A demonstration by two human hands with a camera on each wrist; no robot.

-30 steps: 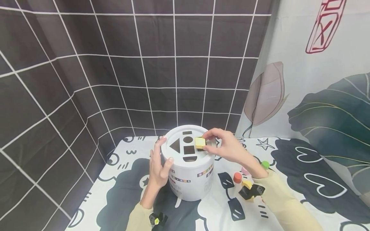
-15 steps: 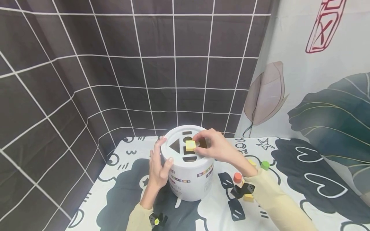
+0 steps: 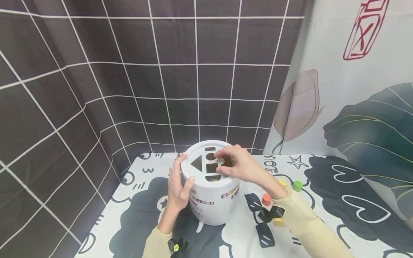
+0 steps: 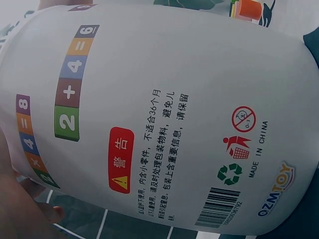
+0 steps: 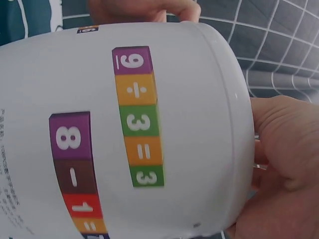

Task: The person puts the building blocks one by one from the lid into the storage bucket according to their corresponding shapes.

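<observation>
A white tub [image 3: 213, 206] stands upright on the patterned desk [image 3: 138, 208], its lid [image 3: 195, 175] facing up. The left hand [image 3: 179, 190] spreads along the tub's left side, fingers mostly straight, touching near the rim and leaving the triangular hole [image 3: 197, 163] uncovered. The right hand [image 3: 240, 163] bends over the lid's right part, thumb and forefinger apart beside the round hole [image 3: 210, 156] and square hole [image 3: 212, 168], with nothing visible between them. The tub's far side lies near the desk's back edge, where a dark gridded hanging [image 3: 180, 82] rises; leftward, the cloth leaves wider room. To the right, the red piece [image 3: 266, 199] and a yellow piece [image 3: 278, 222] lie near the right sleeve [image 3: 311, 224], with the green piece [image 3: 297, 185] just beyond it. Only the head view shows the holes. The left wrist view alone brings out the red warning label [image 4: 121, 160] and barcode [image 4: 218, 207]; the right wrist view alone makes the printed division sum [image 5: 138, 117] readable.
</observation>
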